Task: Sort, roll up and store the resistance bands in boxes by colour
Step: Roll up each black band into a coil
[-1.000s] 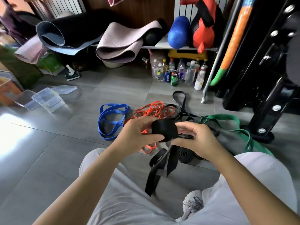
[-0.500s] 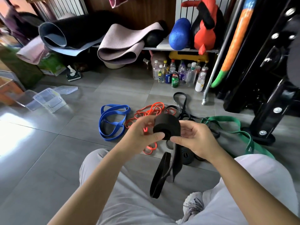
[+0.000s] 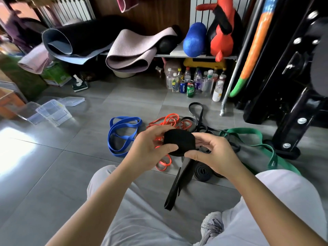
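A black resistance band roll (image 3: pixel 179 142) is held between both hands above the floor. My left hand (image 3: pixel 149 150) grips its left side with thumb and fingers. My right hand (image 3: pixel 211 153) pinches its right side. The band's loose black tail (image 3: pixel 179 185) hangs down to the floor between my knees. On the tiles beyond lie a blue band (image 3: pixel 122 134), an orange band (image 3: pixel 168 121), loose black bands (image 3: pixel 197 114) and a green band (image 3: pixel 257 139). A rolled black band (image 3: pixel 203 172) lies on the floor under my right hand. Clear plastic boxes (image 3: pixel 51 112) stand at the left.
A clear lid (image 3: pixel 72 101) lies behind the boxes. Bottles and cans (image 3: pixel 193 84) stand under a shelf holding rolled mats (image 3: pixel 131 50). A black machine frame (image 3: pixel 292 103) rises at the right. My shoe (image 3: pixel 211 226) is at the bottom.
The roll has turned in my hands and grown a little; the hanging tail is shorter and has swung slightly. Both hands stay on the roll.
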The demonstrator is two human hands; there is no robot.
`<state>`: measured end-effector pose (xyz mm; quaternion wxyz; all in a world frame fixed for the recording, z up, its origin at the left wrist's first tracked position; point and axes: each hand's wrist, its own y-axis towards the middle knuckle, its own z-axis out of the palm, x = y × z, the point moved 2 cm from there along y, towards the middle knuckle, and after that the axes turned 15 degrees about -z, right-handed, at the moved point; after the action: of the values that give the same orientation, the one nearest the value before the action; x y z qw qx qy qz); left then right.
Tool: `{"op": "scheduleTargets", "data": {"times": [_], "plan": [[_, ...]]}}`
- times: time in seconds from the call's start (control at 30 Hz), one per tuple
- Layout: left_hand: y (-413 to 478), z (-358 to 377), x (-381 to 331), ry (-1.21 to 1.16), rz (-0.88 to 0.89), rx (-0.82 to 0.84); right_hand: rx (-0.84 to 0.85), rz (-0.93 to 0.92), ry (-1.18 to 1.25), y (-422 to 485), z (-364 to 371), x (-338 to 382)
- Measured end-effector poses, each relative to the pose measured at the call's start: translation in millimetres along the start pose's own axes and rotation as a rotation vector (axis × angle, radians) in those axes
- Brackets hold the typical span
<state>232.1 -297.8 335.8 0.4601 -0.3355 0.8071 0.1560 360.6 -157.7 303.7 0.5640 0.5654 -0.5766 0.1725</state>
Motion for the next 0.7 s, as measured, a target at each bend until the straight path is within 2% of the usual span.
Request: {"op": "scheduleTargets", "data": {"times": [0.07,0.13,0.2,0.27,0.33,0.37,0.43,0.53,0.63,0.7], "plan": [[-1.7,1.7,8.2,-0.219,-0.022,-0.025,-0.007,-0.019,0.022,1.9,0.4,0.5],[-3.3,5.3,17.4,-0.563,-0.052,0.048,-0.033,-0.018,0.08,3.0,4.5,0.0],[-5.5,13.3,21.4,-0.801,-0.13,0.125,-0.079,-0.003,0.199,3.9,9.3,-3.5],[-8.2,23.1,22.4,-0.929,-0.198,0.153,-0.126,0.02,0.292,4.4,10.7,-8.3],[-10.7,27.9,24.0,-0.971,-0.252,0.156,-0.129,0.039,0.28,3.8,9.0,-9.5],[-10.7,27.6,26.0,-0.929,-0.269,0.16,-0.111,0.051,0.244,3.4,7.7,-9.0],[-9.2,19.6,27.7,-0.694,-0.255,0.16,-0.077,0.068,0.175,1.6,4.3,-8.4],[-3.2,-0.9,14.3,-0.124,-0.108,0.118,-0.011,0.071,0.087,3.6,0.4,-3.0],[1.5,-9.0,-14.0,0.393,0.043,0.191,0.122,0.048,-0.024,10.8,4.2,3.8],[3.9,-10.3,-29.0,0.641,0.112,0.168,0.136,0.035,-0.055,16.8,5.7,8.7]]}}
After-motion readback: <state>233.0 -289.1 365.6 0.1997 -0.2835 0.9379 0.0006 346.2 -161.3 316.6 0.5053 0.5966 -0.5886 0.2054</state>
